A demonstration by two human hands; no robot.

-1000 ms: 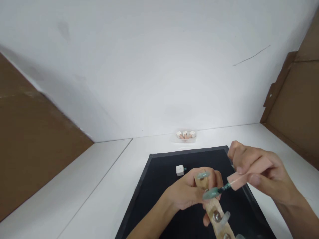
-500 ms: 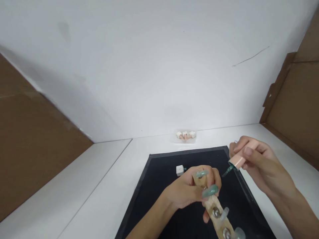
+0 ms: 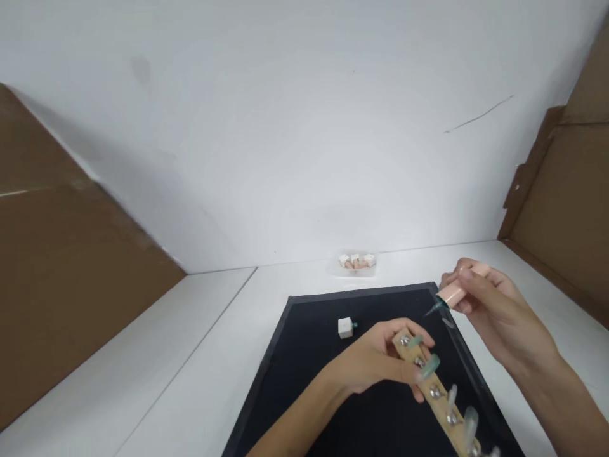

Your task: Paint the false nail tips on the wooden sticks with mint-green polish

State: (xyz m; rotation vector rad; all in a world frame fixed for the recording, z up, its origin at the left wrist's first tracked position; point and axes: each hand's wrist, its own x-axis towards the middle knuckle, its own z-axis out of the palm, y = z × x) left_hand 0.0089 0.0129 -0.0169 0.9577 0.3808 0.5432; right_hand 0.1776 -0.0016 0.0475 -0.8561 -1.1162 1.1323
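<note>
My left hand (image 3: pixel 378 362) is closed round the top end of a wooden stick (image 3: pixel 440 397) that carries several false nails on metal studs; two of the nails are painted teal (image 3: pixel 429 366), the lower ones are clear. The stick slants down to the right over a black mat (image 3: pixel 314 336). My right hand (image 3: pixel 495 311) pinches a pink nail-polish cap with its teal brush (image 3: pixel 450 296) pointing down-left, held above and to the right of the stick, apart from it. A small white polish bottle (image 3: pixel 345 327) stands open on the mat.
The mat lies on a white table (image 3: pixel 190 381) against a white wall. A small clear tray (image 3: pixel 358 261) with white and pink bottles sits at the back edge. Brown cardboard panels stand at the left (image 3: pixel 57 279) and right (image 3: pixel 561 203).
The brush has lifted off the teal nail and moved up and right. My left hand has tilted the stick flatter, so that it points down to the right.
</note>
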